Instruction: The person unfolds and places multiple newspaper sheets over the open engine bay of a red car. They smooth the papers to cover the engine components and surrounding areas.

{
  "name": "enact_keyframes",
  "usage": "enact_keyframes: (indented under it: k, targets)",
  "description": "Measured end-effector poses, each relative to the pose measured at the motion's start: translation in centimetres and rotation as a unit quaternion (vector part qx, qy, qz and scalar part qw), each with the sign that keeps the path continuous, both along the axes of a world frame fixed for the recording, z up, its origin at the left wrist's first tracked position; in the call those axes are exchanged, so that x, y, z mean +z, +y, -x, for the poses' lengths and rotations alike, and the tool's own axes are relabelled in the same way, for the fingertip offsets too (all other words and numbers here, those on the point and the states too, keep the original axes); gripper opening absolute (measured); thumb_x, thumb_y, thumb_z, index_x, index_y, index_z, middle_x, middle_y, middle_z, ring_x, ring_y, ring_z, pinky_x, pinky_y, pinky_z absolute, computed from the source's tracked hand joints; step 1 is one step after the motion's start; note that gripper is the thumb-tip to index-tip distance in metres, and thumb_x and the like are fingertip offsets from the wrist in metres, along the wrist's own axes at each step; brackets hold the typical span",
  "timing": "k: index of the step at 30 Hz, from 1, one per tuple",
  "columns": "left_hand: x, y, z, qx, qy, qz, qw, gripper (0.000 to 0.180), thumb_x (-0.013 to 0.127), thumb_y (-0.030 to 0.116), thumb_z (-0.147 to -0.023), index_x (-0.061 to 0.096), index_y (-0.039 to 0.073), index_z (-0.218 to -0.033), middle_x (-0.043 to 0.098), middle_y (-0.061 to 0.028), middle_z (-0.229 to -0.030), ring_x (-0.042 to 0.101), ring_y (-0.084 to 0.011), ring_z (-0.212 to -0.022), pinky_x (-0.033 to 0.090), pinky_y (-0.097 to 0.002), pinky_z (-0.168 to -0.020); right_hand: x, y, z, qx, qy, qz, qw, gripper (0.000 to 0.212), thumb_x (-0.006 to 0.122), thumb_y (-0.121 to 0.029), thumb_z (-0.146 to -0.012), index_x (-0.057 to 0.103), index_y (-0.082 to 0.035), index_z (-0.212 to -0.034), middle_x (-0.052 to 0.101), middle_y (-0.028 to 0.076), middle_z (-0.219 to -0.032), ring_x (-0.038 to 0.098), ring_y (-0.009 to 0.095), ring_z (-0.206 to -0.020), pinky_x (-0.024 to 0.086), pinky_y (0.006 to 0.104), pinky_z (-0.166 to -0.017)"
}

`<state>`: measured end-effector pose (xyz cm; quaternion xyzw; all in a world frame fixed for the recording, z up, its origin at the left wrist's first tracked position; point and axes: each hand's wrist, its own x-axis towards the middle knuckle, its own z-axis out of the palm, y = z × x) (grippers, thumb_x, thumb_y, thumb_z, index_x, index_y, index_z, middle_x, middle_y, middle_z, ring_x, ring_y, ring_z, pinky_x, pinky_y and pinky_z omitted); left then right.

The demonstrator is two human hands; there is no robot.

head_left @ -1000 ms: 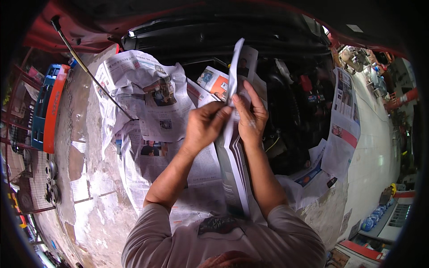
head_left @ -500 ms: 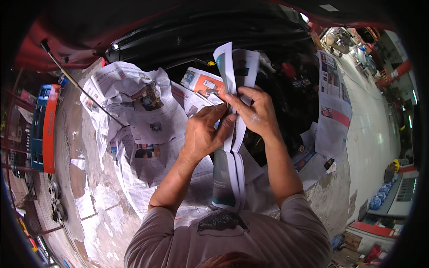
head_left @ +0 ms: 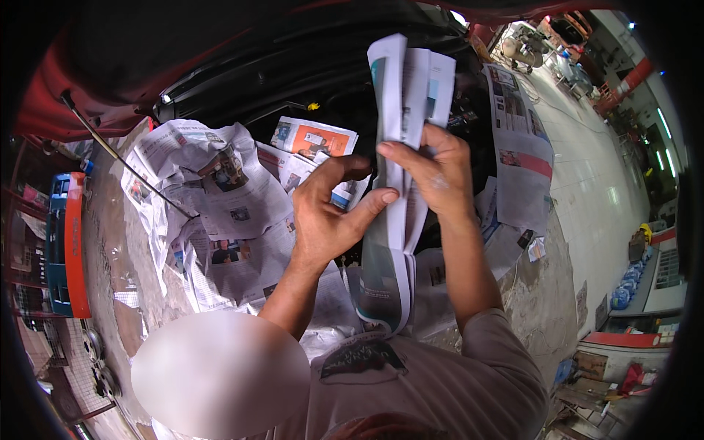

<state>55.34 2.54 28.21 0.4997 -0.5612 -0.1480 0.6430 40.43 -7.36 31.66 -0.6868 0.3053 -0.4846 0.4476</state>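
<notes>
A long, folded newspaper [head_left: 396,220] stands lengthwise in front of me, its several layers fanning apart at the far end. My right hand [head_left: 436,169] grips it from the right, thumb on the near face and fingers behind. To the left of the fold is my left hand [head_left: 326,209], thumb and fingers spread apart. Its thumb tip lies against the paper, and the other fingertips are partly hidden. Beyond that hand rests a newspaper sheet with an orange panel [head_left: 315,139], over a dark engine bay under the raised hood.
Crumpled newspaper sheets [head_left: 242,191] cover the left side of the car front; another sheet [head_left: 521,139] hangs over the right side. A hood prop rod [head_left: 121,154] slants across the left. A blurred pale oval hides the lower left. Tiled floor lies to the right.
The folded newspaper has been raised farther away from me, the right hand with it. My left hand has loosened from it, its fingers parting. The view has shifted slightly.
</notes>
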Motion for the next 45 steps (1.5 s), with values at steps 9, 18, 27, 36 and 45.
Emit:
enact_keyframes:
  k: [9,18,27,36,45]
  targets:
    - [-3.5,-1.0,-6.5,-0.002,0.414,-0.014,0.910,0.009,0.072,0.013,-0.098,0.075,0.004,-0.097,0.070,0.0005,-0.087,0.060,-0.0085,-0.074,0.048,-0.0235,-0.069,-0.8,-1.0,1.0,0.051,-0.182,-0.107,0.976,0.027,0.081,-0.003,-0.087,0.075,-0.003,-0.113,0.076,0.003,-0.102,0.070,0.010,-0.088,0.055,0.0264,-0.082]
    - [-14.8,-1.7,-30.6,0.316,0.190,-0.159,0.916,0.032,0.072,0.026,-0.096,0.072,-0.005,-0.105,0.075,-0.0116,-0.094,0.067,-0.0202,-0.086,0.051,-0.0325,-0.078,-0.3,-17.5,23.2,-0.109,0.053,-0.137,0.983,0.034,0.077,-0.018,-0.094,0.071,0.000,-0.122,0.075,0.006,-0.106,0.068,0.014,-0.095,0.051,0.0275,-0.087]
    - [-15.2,-7.7,-40.7,0.469,0.035,-0.200,0.860,0.059,0.074,0.049,-0.089,0.071,-0.004,-0.115,0.073,-0.0280,-0.109,0.069,-0.0418,-0.110,0.051,-0.0442,-0.097,-6.6,-27.7,15.5,-0.075,0.105,-0.113,0.985,0.032,0.078,-0.013,-0.093,0.072,0.002,-0.120,0.074,0.007,-0.114,0.066,0.015,-0.098,0.050,0.0296,-0.090]
    - [-15.4,-5.3,-42.1,0.313,-0.062,-0.346,0.882,0.037,0.073,0.033,-0.088,0.076,0.001,-0.108,0.076,-0.0104,-0.083,0.072,-0.0205,-0.075,0.054,-0.0371,-0.067,-10.6,-33.4,15.6,-0.083,0.121,-0.098,0.984,0.042,0.076,-0.013,-0.093,0.065,0.001,-0.132,0.071,0.009,-0.123,0.064,0.017,-0.110,0.049,0.0316,-0.097]
    - [-3.0,-5.8,-27.0,0.183,-0.093,-0.171,0.964,0.038,0.082,0.033,-0.089,0.073,-0.004,-0.094,0.072,-0.0096,-0.080,0.067,-0.0151,-0.073,0.054,-0.0340,-0.069,0.3,-19.1,8.4,-0.088,0.182,0.101,0.974,0.045,0.067,-0.005,-0.098,0.061,-0.002,-0.142,0.069,0.013,-0.131,0.063,0.017,-0.117,0.047,0.0282,-0.103]
